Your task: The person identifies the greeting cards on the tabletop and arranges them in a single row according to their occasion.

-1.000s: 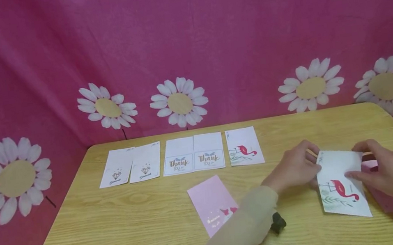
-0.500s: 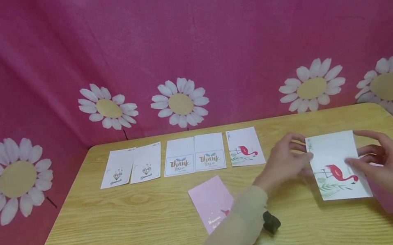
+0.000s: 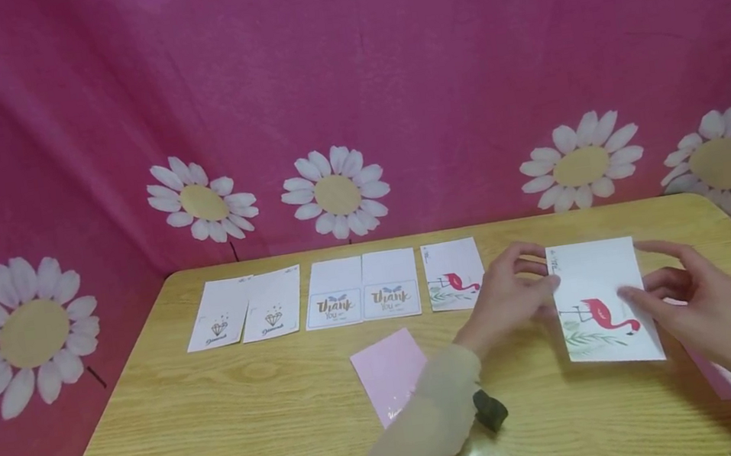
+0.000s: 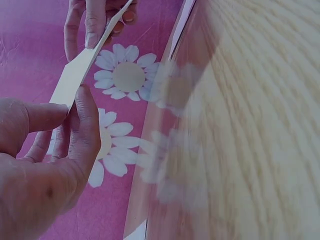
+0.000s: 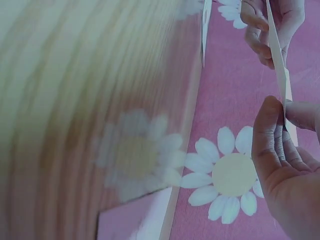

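Observation:
A white card with a red flamingo and green leaves (image 3: 591, 287) is held upright above the right side of the table. My left hand (image 3: 508, 290) pinches its left edge, thumb in front. At the opposite edge my right hand (image 3: 701, 299) grips it between thumb and fingers. Both wrist views show the card (image 4: 75, 77) nearly edge-on, pinched from either side. A matching flamingo card (image 3: 453, 278) lies flat at the back, left of the held one. Under my right hand a pink card (image 3: 727, 373) is partly covered.
Two diamond cards (image 3: 216, 315) and two "Thank You" cards (image 3: 390, 286) lie in a row along the back of the wooden table (image 3: 225, 424). A pink card with gold lettering (image 3: 391, 371) lies mid-table, partly behind my left forearm. A pink flowered cloth (image 3: 429, 81) hangs behind.
Both hands have lifted the flamingo card off the right side and carried it up and to the left, turning it more upright. The cards in the back row have stayed put.

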Motion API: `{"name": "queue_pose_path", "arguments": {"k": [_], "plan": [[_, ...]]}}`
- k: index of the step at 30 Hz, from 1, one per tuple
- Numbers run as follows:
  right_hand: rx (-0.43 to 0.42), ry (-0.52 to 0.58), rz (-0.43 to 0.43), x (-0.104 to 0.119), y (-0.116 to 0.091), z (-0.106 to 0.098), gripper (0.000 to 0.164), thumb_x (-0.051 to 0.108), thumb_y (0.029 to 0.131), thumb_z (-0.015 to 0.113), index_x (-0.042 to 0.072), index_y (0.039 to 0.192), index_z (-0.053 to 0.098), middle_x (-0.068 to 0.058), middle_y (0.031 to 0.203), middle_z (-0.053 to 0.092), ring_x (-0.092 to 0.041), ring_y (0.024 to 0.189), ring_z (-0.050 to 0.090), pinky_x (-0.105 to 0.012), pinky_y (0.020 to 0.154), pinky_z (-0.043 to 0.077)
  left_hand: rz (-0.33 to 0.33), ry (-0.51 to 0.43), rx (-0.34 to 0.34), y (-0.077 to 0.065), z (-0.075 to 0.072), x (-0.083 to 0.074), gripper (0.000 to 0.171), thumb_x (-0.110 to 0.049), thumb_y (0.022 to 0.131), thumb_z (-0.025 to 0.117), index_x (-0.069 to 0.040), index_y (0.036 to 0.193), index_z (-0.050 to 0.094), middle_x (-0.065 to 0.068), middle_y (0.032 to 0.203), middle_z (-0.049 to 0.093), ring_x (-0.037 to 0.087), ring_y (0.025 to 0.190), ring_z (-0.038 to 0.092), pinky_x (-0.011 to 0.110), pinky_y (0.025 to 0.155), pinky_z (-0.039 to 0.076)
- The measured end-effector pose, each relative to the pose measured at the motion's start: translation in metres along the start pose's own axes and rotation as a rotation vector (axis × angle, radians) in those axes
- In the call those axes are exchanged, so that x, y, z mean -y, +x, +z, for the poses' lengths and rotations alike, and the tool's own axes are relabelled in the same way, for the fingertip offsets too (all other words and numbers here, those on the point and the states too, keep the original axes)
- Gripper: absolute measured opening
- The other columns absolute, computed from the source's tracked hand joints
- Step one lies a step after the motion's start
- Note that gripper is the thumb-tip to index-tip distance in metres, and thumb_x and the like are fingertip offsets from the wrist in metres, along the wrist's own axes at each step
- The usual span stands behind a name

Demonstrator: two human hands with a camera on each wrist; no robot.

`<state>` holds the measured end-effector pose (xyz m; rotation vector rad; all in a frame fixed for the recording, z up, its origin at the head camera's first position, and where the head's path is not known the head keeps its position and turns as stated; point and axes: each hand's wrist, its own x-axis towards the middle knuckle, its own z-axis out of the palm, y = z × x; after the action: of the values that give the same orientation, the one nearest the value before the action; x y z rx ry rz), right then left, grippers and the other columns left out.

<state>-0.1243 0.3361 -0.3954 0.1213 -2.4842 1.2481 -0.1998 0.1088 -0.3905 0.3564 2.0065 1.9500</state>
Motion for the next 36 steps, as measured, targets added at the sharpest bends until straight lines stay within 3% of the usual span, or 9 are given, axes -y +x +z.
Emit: {"name": "queue_pose_path", "arguments": {"k": [7,16,27,31,36], "plan": [[0.011,0.027,-0.001,0.002,0.006,0.008,0.069,0.001,0.088,0.078,0.018,0.149,0.051,0.026,0.081,0.069,0.01,0.072,0.065,-0.01,0.056,0.047,0.046,-0.019,-0.005,0.005,-0.012,0.002,0.031,-0.006,0.092,0.074,-0.019,0.118,0.064,-0.006,0.098,0.068,0.006,0.079,0.067,0.04,0.071,0.064],[0.009,0.03,0.03,0.008,0.018,0.022,0.065,0.009,0.089,0.079,0.016,0.148,0.052,0.025,0.079,0.068,0.006,0.069,0.063,-0.012,0.057,0.048,0.009,-0.082,-0.044,0.009,-0.026,0.002,0.033,-0.006,0.09,0.075,-0.024,0.116,0.065,-0.007,0.1,0.067,0.011,0.081,0.068,0.052,0.075,0.063],[0.033,-0.035,0.055,0.015,0.032,0.034,0.063,0.019,0.093,0.076,0.011,0.15,0.049,0.022,0.082,0.066,0.001,0.073,0.061,-0.013,0.062,0.05,0.01,-0.078,-0.053,0.018,-0.043,0.003,0.032,-0.006,0.091,0.074,-0.021,0.119,0.065,-0.005,0.102,0.068,0.014,0.078,0.07,0.052,0.077,0.063],[0.036,-0.03,0.048,0.015,0.039,0.04,0.062,0.02,0.093,0.076,0.011,0.149,0.05,0.021,0.083,0.066,0.001,0.073,0.061,-0.013,0.062,0.051,0.017,-0.011,-0.055,0.021,-0.05,0.003,0.03,-0.009,0.093,0.074,-0.019,0.119,0.064,-0.004,0.102,0.068,0.022,0.083,0.074,0.048,0.076,0.064],[0.053,-0.038,0.075,0.013,0.049,0.044,0.063,0.024,0.095,0.075,0.013,0.151,0.048,0.017,0.084,0.065,-0.003,0.073,0.061,-0.017,0.06,0.052,0.045,0.185,-0.045,0.023,-0.062,0.003,0.028,-0.016,0.096,0.07,-0.015,0.124,0.066,0.001,0.108,0.071,0.032,0.093,0.076,0.037,0.074,0.063]]}}
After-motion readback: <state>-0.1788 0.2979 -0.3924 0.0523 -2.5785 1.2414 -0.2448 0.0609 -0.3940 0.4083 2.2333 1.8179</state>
